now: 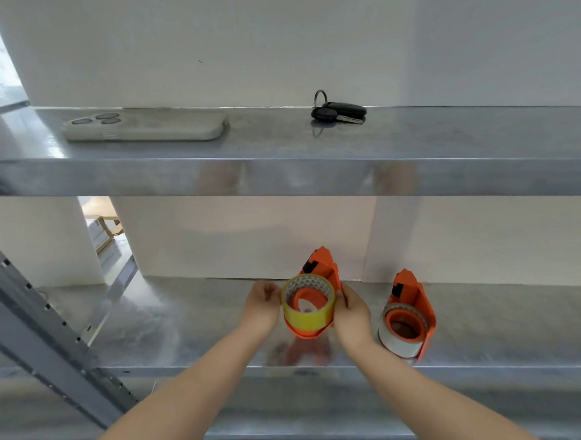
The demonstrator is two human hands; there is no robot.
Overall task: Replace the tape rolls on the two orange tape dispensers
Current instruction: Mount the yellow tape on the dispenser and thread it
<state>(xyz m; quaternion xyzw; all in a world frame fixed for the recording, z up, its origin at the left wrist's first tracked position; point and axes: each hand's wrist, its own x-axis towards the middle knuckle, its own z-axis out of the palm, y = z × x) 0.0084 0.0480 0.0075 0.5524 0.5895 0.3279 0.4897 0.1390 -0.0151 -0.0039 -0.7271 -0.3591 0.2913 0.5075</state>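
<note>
Both hands are working at the first dispenser (pixel 325 268), which is standing on the lower shelf (pixel 187 326). The left hand (pixel 261 305) is pinching the yellow tape roll (pixel 301 317) by its left edge, and the right hand (pixel 353 312) is gripping the dispenser's right side. The roll is sitting loosely around the orange hub, so it is probably being seated or pulled off; I cannot tell which. Either way, the next move is calling for a straight slide along the hub while the body is being held steady. Just right of this dispenser, the second dispenser (pixel 418 300) is carrying a white roll (pixel 395 344), near enough to get knocked. Above it on the upper shelf (pixel 278 143), a phone (pixel 146 128) and keys (pixel 339 111) are lying clear of the work.
</note>
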